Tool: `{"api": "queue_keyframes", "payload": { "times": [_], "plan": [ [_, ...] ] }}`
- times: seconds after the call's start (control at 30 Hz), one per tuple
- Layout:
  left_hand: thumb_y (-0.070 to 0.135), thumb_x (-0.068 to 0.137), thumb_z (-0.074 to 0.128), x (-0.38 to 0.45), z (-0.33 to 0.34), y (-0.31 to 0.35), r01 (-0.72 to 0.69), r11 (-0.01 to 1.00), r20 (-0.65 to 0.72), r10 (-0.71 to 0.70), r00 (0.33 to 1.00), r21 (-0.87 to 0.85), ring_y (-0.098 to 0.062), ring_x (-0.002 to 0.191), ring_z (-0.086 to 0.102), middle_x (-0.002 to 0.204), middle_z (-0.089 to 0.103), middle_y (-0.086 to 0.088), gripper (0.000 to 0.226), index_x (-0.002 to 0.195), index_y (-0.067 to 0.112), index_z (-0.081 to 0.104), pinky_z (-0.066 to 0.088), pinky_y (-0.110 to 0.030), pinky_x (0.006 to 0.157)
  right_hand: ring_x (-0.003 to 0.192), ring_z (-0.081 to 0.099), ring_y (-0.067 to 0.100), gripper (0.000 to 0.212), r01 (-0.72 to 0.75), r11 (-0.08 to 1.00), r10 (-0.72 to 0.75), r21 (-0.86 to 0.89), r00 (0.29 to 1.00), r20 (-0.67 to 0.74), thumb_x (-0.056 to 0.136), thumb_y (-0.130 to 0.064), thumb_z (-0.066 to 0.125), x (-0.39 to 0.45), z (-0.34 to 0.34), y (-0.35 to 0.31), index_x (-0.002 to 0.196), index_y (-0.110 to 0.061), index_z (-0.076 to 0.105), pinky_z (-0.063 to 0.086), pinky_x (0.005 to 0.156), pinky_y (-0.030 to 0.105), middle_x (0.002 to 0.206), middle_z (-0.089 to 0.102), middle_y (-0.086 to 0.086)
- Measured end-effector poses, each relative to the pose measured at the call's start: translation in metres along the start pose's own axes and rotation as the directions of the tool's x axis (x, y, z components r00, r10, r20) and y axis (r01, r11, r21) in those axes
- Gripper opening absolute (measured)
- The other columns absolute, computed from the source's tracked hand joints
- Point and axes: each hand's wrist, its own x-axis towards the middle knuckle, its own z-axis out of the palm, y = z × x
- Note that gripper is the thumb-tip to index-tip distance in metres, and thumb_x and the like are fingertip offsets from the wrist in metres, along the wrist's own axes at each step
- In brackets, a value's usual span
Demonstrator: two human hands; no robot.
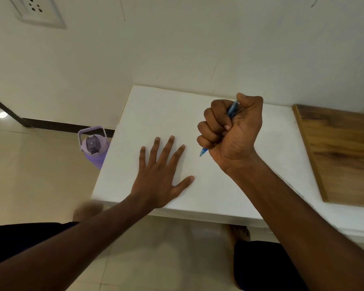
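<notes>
One view, head cam: setup step by my read. The left grip [158,177] lies flat with fingers spread on the white surface [160,114] at centre frame, and the right grip [231,131] is fisted round the blue pen [232,109] right of centre, tip down near the left index finger. Next move calls for lowering the tip to contact while clearing the fingers. Pen looks slim, translucent blue, mostly hidden in the fist.

Left grip [156,177] and right grip [233,131]: nails short and plain. Left forearm [82,238] and right forearm [303,223]: bare to the near frame edge. Dark garment [19,238] covers both thighs. Left foot [86,211], blurred, and right foot [240,232]: bare.
</notes>
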Motion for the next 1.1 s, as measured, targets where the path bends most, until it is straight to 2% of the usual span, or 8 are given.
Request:
{"api": "queue_keyframes", "payload": {
  "times": [0.1,0.27,0.5,0.77,0.97,1.1],
  "plan": [
    [0.090,0.092,0.018,-0.0002,-0.0008,0.0005,0.001,1.000,0.000,-0.001,1.000,0.000,-0.035,0.165,-0.006,0.179,-0.008,0.000,0.094,0.169,0.037,0.007,0.006,-0.069,0.128,0.035,0.023,0.004,0.051,0.003,1.000,-0.002,-0.010,1.000,0.008,0.091,-0.049,0.023,-0.0001,0.0004,-0.0001,0.049,-0.020,0.026,0.025,0.045,0.012,0.042,0.024,-0.007],
    [0.090,0.092,0.018,-0.0004,-0.0010,0.0006,-0.001,1.000,0.000,0.001,1.000,-0.004,-0.036,0.165,-0.006,0.179,-0.008,-0.001,0.094,0.169,0.036,0.007,0.007,-0.069,0.127,0.035,0.022,0.005,0.048,-0.017,0.999,0.018,-0.043,0.999,0.031,0.089,-0.048,0.024,-0.0001,0.0015,0.0012,0.052,-0.017,0.022,0.025,0.045,0.011,0.040,0.029,-0.008],
    [0.090,0.092,0.018,0.0000,0.0002,0.0009,0.002,1.000,0.003,-0.002,1.000,0.011,-0.036,0.165,-0.005,0.179,-0.008,0.000,0.094,0.169,0.036,0.008,0.008,-0.070,0.127,0.040,0.014,0.010,0.049,-0.024,0.997,0.026,-0.079,0.999,0.028,0.090,-0.047,0.023,-0.0011,0.0031,0.0020,0.053,-0.016,0.022,0.023,0.045,0.012,0.048,0.017,0.000],
    [0.090,0.093,0.017,-0.0001,-0.0010,0.0010,0.001,1.000,0.009,-0.001,1.000,0.009,-0.036,0.164,-0.007,0.179,-0.009,0.000,0.094,0.169,0.036,0.005,0.007,-0.070,0.127,0.036,0.023,0.004,0.048,-0.018,0.996,0.019,-0.083,1.000,0.020,0.090,-0.046,0.023,-0.0011,0.0029,0.0014,0.053,-0.015,0.022,0.026,0.045,0.011,0.047,0.018,-0.001],
    [0.091,0.092,0.016,0.0005,-0.0019,0.0007,0.002,1.000,0.022,-0.002,1.000,0.010,-0.036,0.164,-0.007,0.179,-0.010,-0.001,0.095,0.169,0.036,0.006,0.007,-0.070,0.127,0.035,0.023,0.005,0.051,-0.013,0.998,0.014,-0.054,1.000,0.014,0.090,-0.047,0.024,-0.0004,0.0030,0.0024,0.046,-0.022,0.029,0.026,0.045,0.012,0.041,0.030,-0.008],
    [0.091,0.092,0.014,-0.0007,-0.0040,0.0027,0.003,1.000,0.025,-0.004,1.000,0.012,-0.036,0.164,-0.008,0.179,-0.012,0.000,0.095,0.169,0.037,0.004,0.006,-0.069,0.127,0.035,0.023,0.005,0.050,-0.009,0.998,0.009,-0.056,1.000,0.012,0.091,-0.048,0.023,-0.0021,0.0032,0.0006,0.050,-0.019,0.025,0.025,0.045,0.011,0.043,0.023,-0.005]
  ]
}}
